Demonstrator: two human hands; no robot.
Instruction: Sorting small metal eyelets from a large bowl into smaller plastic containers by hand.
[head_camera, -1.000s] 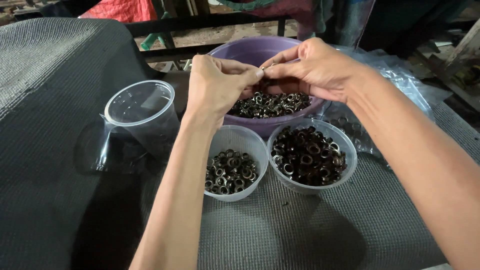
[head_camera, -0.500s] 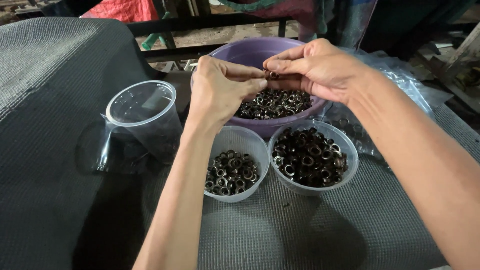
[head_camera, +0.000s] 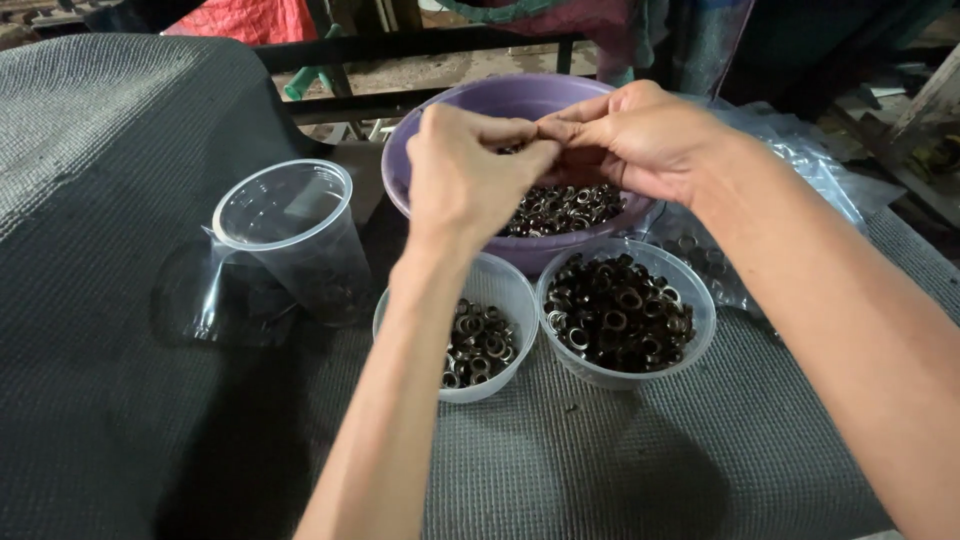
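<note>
At far left, the desk (head_camera: 110, 330) carries a dark grey mesh cover. On it, left of centre, stands an empty clear plastic cup (head_camera: 290, 235), tilted slightly, with a clear film wrapper (head_camera: 205, 300) touching its left side. The left hand (head_camera: 465, 175) is raised over the purple bowl (head_camera: 440, 120), fingers pinched narrow; the right hand (head_camera: 625, 135) meets it fingertip to fingertip, also pinched narrow. Whatever sits between the fingertips is too small to identify. The purple bowl, at the far middle, holds dark metal rings (head_camera: 565, 208). Near of it, two clear tubs stand just beside each other: the left tub (head_camera: 500, 290) is part filled with rings, the right tub (head_camera: 690, 300) nearly full. At right, a crumpled clear plastic bag (head_camera: 800, 165) lies beside the bowl.
</note>
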